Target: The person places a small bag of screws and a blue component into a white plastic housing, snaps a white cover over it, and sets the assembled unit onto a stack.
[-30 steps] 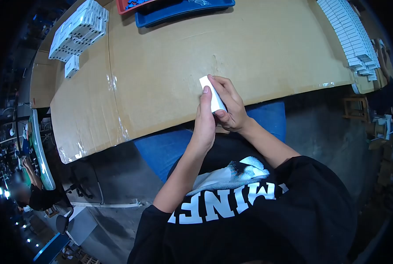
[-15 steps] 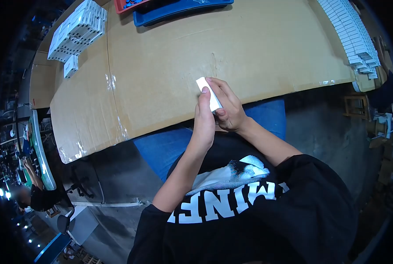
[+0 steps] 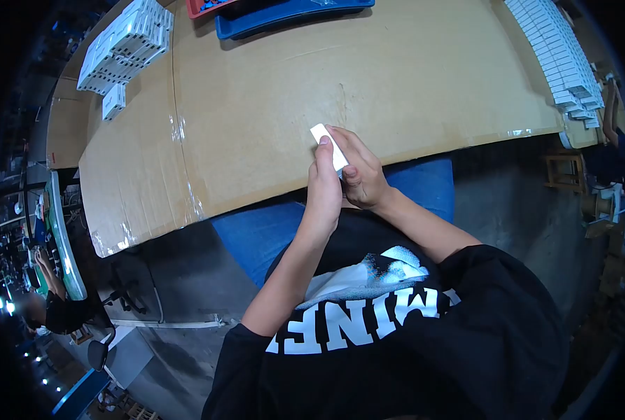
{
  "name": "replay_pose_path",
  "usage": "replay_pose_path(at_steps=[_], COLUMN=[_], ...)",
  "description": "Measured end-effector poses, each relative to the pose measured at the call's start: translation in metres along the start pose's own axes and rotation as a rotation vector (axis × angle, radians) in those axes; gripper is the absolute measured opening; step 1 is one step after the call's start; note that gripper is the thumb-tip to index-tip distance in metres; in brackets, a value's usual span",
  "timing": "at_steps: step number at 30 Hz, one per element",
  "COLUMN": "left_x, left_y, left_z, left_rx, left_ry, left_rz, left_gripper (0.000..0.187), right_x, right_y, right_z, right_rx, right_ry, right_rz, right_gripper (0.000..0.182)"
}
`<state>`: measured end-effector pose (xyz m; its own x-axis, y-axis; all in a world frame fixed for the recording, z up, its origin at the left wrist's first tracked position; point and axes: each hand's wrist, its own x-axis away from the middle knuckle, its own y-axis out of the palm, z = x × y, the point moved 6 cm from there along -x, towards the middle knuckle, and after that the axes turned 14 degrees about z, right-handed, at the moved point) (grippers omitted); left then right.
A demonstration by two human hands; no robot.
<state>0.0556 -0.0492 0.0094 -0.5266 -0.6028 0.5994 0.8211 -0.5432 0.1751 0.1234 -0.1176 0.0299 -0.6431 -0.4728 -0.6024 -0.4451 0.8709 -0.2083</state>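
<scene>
A small white box-like piece [image 3: 332, 148] is held between my two hands, just over the near edge of the cardboard-covered table [image 3: 270, 126]. My left hand [image 3: 323, 176] grips it from the left, its thumb lying on the top face. From the right, my right hand [image 3: 363, 168] wraps round the piece, with the fingers along its far side and the thumb near its lower end. The underside of the piece is hidden by my palms.
White pieces are stacked at the back left [image 3: 127, 49], with a single piece [image 3: 114, 102] beside them. Rows of white pieces [image 3: 554, 56] line the right side. A blue tray [image 3: 295, 19] and a red tray [image 3: 202, 8] stand at the back. Another person [image 3: 64, 311] is at far left.
My right thumb has shifted slightly up along the white piece. Both hands still hold it in nearly the same place. At the far right edge, another person's arm has come into view.
</scene>
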Motion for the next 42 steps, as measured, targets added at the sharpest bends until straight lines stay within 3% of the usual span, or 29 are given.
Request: replay_pose_path(at_steps=[17, 23, 25, 26, 27, 29, 30, 31, 32, 35, 42], left_x=[-0.001, 0.001, 0.006, 0.006, 0.004, -0.006, -0.001, 0.004, 0.003, -0.002, 0.022], left_y=[-0.005, -0.006, -0.010, -0.013, -0.017, -0.022, -0.022, -0.021, -0.021, -0.023, -0.016], left_z=[-0.003, 0.006, 0.014, 0.017, 0.019, 0.017, 0.029, 0.039, 0.037, 0.030, 0.047], left_rx=[0.001, 0.138, 0.202, 0.159, 0.117, 0.107, 0.064, 0.019, 0.015, 0.052, 0.121], left_ry=[0.019, -0.013, -0.032, -0.003, 0.025, 0.108, 0.254, 0.399, 0.399, 0.425, 0.514], left_rz=[-0.051, -0.096, -0.109, -0.104, -0.095, -0.116, -0.081, -0.049, -0.052, -0.037, 0.048], left_gripper=[0.064, 0.064, 0.063, 0.063, 0.062, 0.065, 0.067, 0.069, 0.069, 0.072, 0.075], right_x=[0.004, -0.002, -0.008, -0.008, -0.012, -0.014, -0.013, -0.011, -0.010, -0.012, -0.015], right_y=[0.001, 0.001, 0.003, 0.002, 0.001, 0.000, 0.002, 0.003, 0.005, 0.004, 0.007], right_z=[0.001, 0.004, 0.010, 0.011, 0.003, -0.004, -0.006, -0.008, -0.010, -0.027, -0.040], right_rx=[0.001, -0.070, -0.320, -0.433, -0.437, -0.372, -0.375, -0.303, -0.228, -0.153, -0.133], right_ry=[-0.037, 0.072, 0.262, 0.392, 0.387, 0.508, 0.508, 0.473, 0.439, 0.408, 0.273], right_rz=[0.041, -0.033, -0.082, -0.025, -0.029, -0.038, -0.039, -0.078, -0.113, -0.126, -0.120], right_gripper=[0.084, 0.086, 0.091, 0.096, 0.096, 0.077, 0.077, 0.066, 0.056, 0.051, 0.053])
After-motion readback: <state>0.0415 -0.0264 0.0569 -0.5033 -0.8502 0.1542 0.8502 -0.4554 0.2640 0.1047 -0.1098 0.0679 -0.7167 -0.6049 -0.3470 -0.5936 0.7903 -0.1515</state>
